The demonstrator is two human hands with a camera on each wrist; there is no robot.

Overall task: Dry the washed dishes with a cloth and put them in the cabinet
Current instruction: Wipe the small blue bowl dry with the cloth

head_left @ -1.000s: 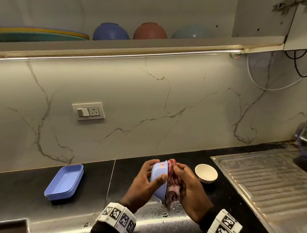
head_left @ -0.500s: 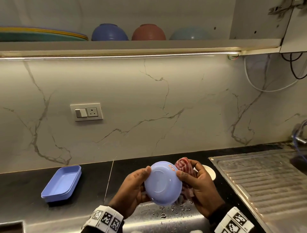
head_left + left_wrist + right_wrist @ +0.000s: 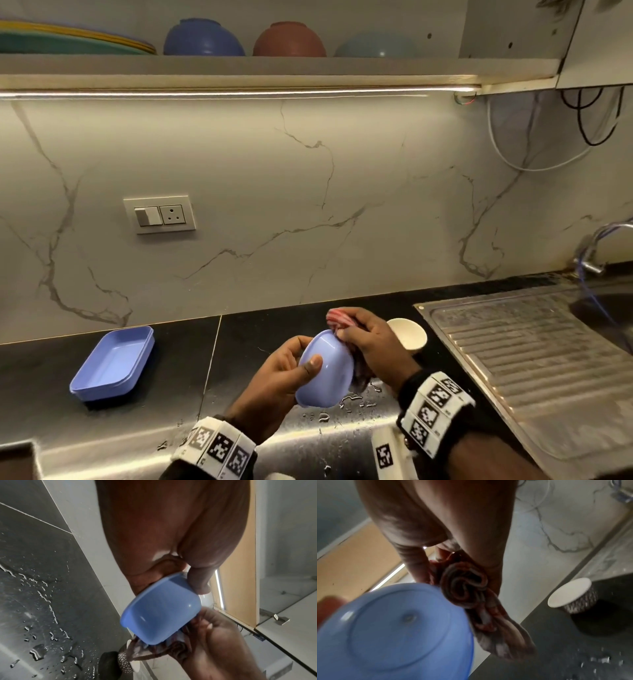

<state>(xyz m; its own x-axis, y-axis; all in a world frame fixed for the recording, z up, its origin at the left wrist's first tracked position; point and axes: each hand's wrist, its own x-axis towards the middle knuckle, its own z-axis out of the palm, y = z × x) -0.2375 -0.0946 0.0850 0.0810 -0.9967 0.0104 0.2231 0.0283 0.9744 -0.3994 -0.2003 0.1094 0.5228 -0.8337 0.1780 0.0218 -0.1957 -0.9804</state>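
While I stood at the wet counter, my left hand gripped the blue bowl above it, thumb on its base, fingers curled round the rim. My right hand clutched the bunched cloth against the far rim. Light, stiff, likely slick plastic; I judged the rim safest.

Glossy plastic bowl – striped cloth; ribbed steel drainboard

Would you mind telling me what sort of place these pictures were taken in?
Most likely a home kitchen. A steel sink drainboard with a tap is set in a black countertop, and bowls sit on a shelf above a marble-look backsplash.
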